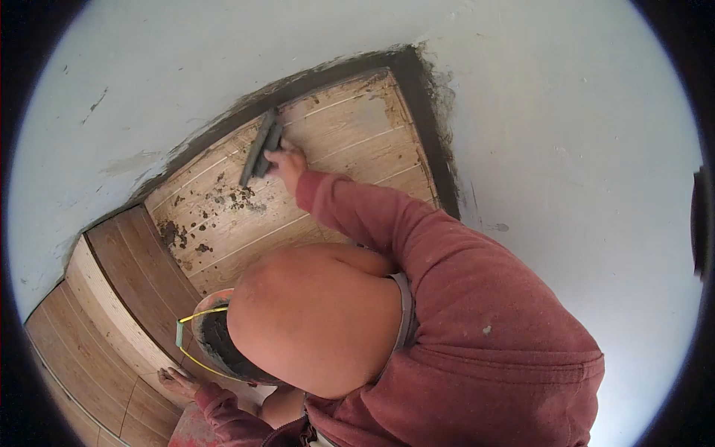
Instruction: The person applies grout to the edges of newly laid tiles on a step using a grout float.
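Note:
My right hand [289, 165] grips a grey plastering trowel [261, 147], its long blade set close to the dark mortar strip [290, 91] along the wall. Under it lies a light wood-look tiled surface [350, 149] spattered with dark lumps of mortar [175, 235]. At the lower left, my left hand [179, 381] lies on the edge of a wood-look step [119, 298], fingers stretched out and holding nothing. Between my hands stands a bucket [216, 335] of dark grey mortar with a yellow handle, partly covered by my bent knee [313, 320].
Pale walls [536, 112] meet at the corner above the tiles, with smears of mortar near the strip. Wood-look steps [82, 357] run down the left side. A reddish object [192, 428] stands at the bottom edge, mostly hidden by my sleeve.

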A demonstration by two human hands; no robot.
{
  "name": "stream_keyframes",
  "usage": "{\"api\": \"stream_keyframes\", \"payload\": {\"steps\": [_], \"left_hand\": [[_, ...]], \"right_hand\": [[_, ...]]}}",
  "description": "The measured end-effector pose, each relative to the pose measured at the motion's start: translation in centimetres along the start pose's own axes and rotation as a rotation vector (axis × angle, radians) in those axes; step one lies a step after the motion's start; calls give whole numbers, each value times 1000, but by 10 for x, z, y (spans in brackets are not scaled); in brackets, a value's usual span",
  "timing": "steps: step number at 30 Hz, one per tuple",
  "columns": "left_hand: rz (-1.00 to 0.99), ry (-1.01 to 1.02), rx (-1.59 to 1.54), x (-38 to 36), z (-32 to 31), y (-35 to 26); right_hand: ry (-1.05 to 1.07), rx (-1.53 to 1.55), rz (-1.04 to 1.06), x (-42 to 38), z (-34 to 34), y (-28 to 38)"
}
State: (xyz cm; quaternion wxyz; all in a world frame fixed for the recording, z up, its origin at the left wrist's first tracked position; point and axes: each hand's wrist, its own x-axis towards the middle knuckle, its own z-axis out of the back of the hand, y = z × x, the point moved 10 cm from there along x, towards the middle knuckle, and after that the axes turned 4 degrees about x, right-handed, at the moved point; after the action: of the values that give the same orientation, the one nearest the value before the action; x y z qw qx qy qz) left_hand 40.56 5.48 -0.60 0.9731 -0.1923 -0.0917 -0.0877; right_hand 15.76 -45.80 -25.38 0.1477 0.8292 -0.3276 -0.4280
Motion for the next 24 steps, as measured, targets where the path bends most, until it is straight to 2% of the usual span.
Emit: {"api": "stream_keyframes", "payload": {"steps": [1, 3, 5, 6, 8, 10, 12, 14, 16, 18, 20, 23, 24], "left_hand": [[-2, -5, 2, 1, 2, -1], [-44, 11, 23, -2, 2, -11], [-30, 4, 20, -2, 2, -13], [-21, -1, 21, -3, 2, -14], [-24, 1, 11, -3, 2, -17], [-32, -1, 6, -2, 3, -15], [-47, -4, -1, -2, 1, -10], [-13, -16, -73, -6, 1, -20], [24, -32, -151, -8, 2, -22], [18, 5, -39, -6, 1, -19], [24, 18, -80, -7, -1, -14], [-1, 24, -74, 1, 0, -7], [-20, 30, -34, 0, 0, -5]], "right_hand": [[4, 4, -1, 3, 14, -3], [12, -382, 134, 11, 61, 21], [-303, -70, 178, 0, 103, 91], [-347, -2, 206, 12, 130, 111], [-422, 180, 394, 2, 128, 165], [-473, 111, 370, 22, 143, 181], [-529, 41, 346, 37, 156, 179], [-417, -73, 424, 44, 145, 181], [-287, 305, 265, 60, 124, 141], [-344, 210, 164, 45, 90, 93], [-275, 135, 62, 50, 71, 30], [-164, 39, 98, 3, 65, 46], [-251, 34, 122, -1, 82, 67]]}}
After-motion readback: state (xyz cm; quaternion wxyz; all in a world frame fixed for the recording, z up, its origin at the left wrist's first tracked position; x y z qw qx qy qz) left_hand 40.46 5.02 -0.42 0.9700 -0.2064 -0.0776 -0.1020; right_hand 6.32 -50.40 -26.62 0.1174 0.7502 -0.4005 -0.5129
